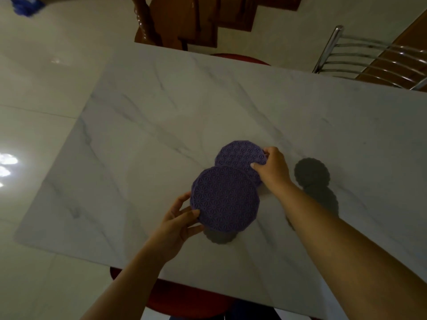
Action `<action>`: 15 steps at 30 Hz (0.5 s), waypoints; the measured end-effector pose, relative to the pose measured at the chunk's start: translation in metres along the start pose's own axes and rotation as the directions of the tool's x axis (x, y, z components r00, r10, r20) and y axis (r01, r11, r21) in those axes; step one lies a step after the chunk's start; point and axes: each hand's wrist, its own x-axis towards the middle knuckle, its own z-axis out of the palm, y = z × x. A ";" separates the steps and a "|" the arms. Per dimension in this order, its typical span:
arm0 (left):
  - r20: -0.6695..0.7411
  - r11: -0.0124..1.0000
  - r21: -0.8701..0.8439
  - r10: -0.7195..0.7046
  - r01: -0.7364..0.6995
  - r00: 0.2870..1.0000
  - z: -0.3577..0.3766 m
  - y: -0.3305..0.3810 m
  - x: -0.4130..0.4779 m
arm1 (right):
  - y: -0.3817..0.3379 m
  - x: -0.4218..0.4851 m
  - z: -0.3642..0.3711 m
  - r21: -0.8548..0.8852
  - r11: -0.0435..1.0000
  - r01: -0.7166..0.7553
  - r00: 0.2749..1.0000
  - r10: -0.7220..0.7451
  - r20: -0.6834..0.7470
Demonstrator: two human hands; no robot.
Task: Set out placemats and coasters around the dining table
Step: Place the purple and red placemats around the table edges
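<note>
Two round purple mats with a cut-out star pattern hover above the white marble table (161, 116), casting shadows on it. My left hand (179, 224) grips the nearer mat (225, 199) by its left edge. The farther mat (239, 155) is pinched at its right edge by my right hand (273, 168). The nearer mat overlaps the lower rim of the farther one.
A chrome chair back (369, 56) stands at the table's far right. A red seat (184, 296) sits under the near edge, and another red seat (240, 57) shows at the far edge. Wooden stairs (196, 19) rise beyond. Glossy tile floor (34, 112) lies to the left.
</note>
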 end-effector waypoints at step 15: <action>0.142 0.996 0.080 0.024 -0.035 0.990 0.059 -0.014 -0.011 | 0.035 -0.123 -0.155 0.736 0.665 0.127 0.960 0.106 -0.261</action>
